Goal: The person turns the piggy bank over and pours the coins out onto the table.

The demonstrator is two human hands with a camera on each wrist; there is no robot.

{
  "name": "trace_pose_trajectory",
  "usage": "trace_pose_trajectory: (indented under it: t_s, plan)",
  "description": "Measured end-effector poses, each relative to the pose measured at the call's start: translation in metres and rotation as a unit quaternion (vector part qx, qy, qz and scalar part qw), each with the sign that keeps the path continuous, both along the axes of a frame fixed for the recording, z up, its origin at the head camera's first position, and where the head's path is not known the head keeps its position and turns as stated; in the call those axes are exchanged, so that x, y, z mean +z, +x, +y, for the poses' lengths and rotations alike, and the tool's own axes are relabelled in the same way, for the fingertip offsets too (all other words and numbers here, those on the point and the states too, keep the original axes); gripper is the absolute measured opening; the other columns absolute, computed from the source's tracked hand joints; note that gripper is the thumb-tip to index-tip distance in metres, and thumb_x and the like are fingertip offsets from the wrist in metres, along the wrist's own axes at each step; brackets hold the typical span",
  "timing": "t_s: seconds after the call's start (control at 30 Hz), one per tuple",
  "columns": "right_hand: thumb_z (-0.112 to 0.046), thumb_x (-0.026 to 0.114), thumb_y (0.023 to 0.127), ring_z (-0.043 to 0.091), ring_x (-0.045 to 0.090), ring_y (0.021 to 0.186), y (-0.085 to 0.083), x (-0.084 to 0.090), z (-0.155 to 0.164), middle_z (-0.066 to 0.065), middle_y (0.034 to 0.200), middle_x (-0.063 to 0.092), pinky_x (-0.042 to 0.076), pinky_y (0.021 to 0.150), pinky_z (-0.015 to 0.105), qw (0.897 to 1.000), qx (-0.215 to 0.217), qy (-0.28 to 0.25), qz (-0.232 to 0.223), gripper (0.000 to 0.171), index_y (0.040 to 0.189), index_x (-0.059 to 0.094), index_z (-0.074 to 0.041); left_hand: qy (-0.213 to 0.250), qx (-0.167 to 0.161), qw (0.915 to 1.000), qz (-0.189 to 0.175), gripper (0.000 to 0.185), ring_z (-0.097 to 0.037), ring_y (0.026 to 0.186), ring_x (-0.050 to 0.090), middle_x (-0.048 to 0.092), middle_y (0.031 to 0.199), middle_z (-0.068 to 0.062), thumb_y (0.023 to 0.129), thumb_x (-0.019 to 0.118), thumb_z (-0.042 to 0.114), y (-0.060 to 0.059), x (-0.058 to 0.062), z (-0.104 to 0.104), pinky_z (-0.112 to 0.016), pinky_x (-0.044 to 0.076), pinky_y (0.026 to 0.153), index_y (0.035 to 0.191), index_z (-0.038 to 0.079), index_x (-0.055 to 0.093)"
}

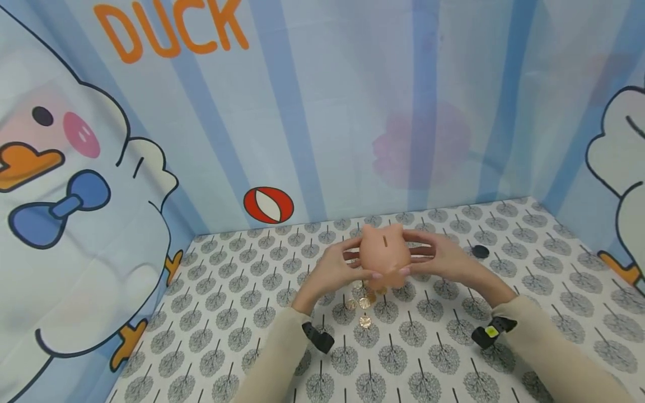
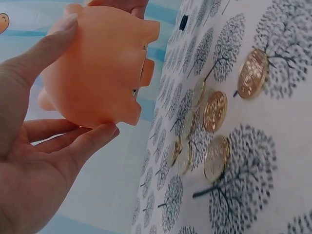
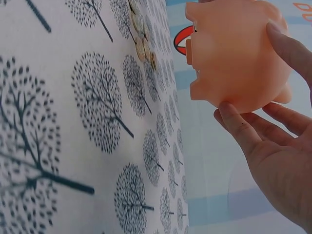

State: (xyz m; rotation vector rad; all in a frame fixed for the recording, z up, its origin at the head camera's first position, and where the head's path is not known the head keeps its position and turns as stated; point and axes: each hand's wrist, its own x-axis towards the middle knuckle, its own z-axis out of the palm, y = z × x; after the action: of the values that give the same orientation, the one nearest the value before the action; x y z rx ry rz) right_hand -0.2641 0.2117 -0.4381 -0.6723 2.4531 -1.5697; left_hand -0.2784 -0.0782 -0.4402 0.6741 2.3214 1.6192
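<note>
A peach-coloured piggy bank (image 1: 385, 252) hangs a little above the table, coin slot on top in the head view. My left hand (image 1: 339, 268) grips its left side and my right hand (image 1: 445, 260) grips its right side. In the left wrist view the left hand (image 2: 46, 151) has its thumb over the piggy bank (image 2: 97, 68) and its fingers underneath. The right hand (image 3: 275, 146) cradles the piggy bank (image 3: 234, 53) the same way. Several gold coins (image 1: 364, 305) lie on the cloth right below it, some overlapping (image 2: 214, 112), and they show again as coins (image 3: 141, 46) at the top of the right wrist view.
The table is covered by a white cloth with grey tree print (image 1: 428, 347). A small black round cap (image 1: 480, 251) lies just right of the right hand. Blue striped fabric walls with duck pictures (image 1: 75, 224) close in the left, back and right sides.
</note>
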Motion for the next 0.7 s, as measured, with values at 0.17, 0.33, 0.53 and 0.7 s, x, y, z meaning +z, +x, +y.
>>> trace_pose_trajectory:
  t_s: [0.17, 0.33, 0.53, 0.7]
  plan:
    - [-0.027, 0.087, 0.088, 0.048, 0.051, 0.145, -0.004, -0.001, 0.014, 0.02, 0.169, 0.036, 0.056, 0.113, 0.052, 1.0, -0.008, 0.006, 0.007, 0.091, 0.163, 0.038, -0.01, 0.003, -0.004, 1.0, -0.002, 0.09, -0.029, 0.132, 0.067, 0.056, 0.158, -0.005, 0.081, 0.094, 0.025, -0.007, 0.0, 0.014, -0.032, 0.063, 0.102, 0.159, 0.023, 0.048]
    - [-0.029, 0.086, 0.089, 0.049, 0.051, 0.145, -0.005, 0.002, 0.024, 0.021, 0.17, 0.035, 0.055, 0.113, 0.055, 1.0, -0.013, 0.022, 0.015, 0.093, 0.164, 0.036, -0.009, 0.004, -0.006, 1.0, -0.005, 0.086, -0.03, 0.131, 0.067, 0.061, 0.152, -0.007, 0.081, 0.094, 0.024, -0.012, 0.001, 0.027, -0.03, 0.064, 0.1, 0.156, 0.018, 0.052]
    - [-0.033, 0.084, 0.091, 0.049, 0.051, 0.145, -0.006, 0.004, 0.038, 0.019, 0.17, 0.035, 0.05, 0.114, 0.065, 0.998, -0.029, 0.045, 0.016, 0.092, 0.165, 0.035, -0.01, 0.005, 0.002, 0.9997, -0.024, 0.09, -0.03, 0.134, 0.065, 0.06, 0.154, -0.006, 0.079, 0.095, 0.026, -0.018, 0.003, 0.043, -0.03, 0.064, 0.1, 0.157, 0.018, 0.05]
    - [-0.032, 0.083, 0.092, 0.05, 0.047, 0.147, -0.011, 0.003, 0.047, 0.021, 0.171, 0.032, 0.049, 0.115, 0.066, 0.999, -0.036, 0.039, 0.002, 0.092, 0.165, 0.033, -0.008, 0.009, 0.013, 0.9994, -0.032, 0.093, -0.028, 0.138, 0.063, 0.054, 0.16, -0.004, 0.078, 0.095, 0.026, -0.025, 0.001, 0.055, -0.032, 0.062, 0.105, 0.158, 0.02, 0.049]
